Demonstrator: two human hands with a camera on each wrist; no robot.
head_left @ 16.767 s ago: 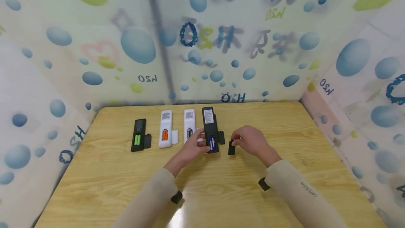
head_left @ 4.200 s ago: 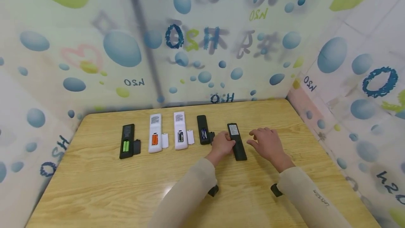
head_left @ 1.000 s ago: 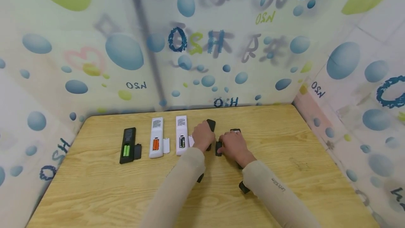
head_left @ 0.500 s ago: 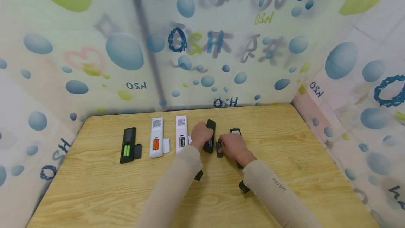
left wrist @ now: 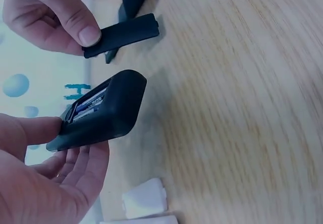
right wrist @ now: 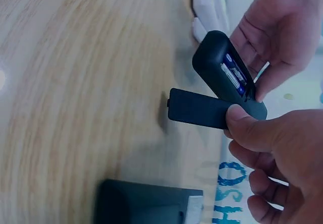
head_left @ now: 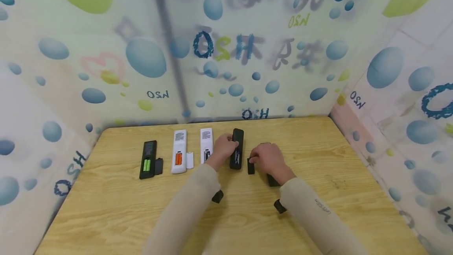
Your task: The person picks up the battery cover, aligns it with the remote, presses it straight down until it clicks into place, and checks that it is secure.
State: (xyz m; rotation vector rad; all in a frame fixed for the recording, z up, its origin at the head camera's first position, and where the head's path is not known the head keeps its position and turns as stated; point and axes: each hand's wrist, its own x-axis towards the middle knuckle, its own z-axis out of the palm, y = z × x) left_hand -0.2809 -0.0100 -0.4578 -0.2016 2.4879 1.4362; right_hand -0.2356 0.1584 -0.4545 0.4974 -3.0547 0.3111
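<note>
My left hand (head_left: 223, 148) grips a small black remote control (head_left: 238, 136), thumb on its back and fingers beneath. Its battery compartment stands uncovered, with blue-and-silver batteries (left wrist: 91, 105) inside. Between thumb and fingers, my right hand (head_left: 270, 157) pinches a flat black battery cover (head_left: 251, 167), just right of the remote. Cover and remote are apart in the left wrist view. Both are held tilted above the table. Under my right hand lies a larger black remote (right wrist: 136, 204) with a white label, mostly hidden by that hand in the head view.
Leftward on the wooden table (head_left: 141, 215) lie a black remote (head_left: 150, 148) with green batteries and its cover (head_left: 159, 166), then a white remote (head_left: 179, 143) with orange batteries and its cover (head_left: 190, 160). Another white remote (head_left: 206, 139) lies beside my left hand. A patterned wall stands behind.
Since 4.2 seconds ago, my left hand has moved from the larger remote to the smaller one; my right hand has taken its cover. Over the last second the remote has turned, showing its batteries.
</note>
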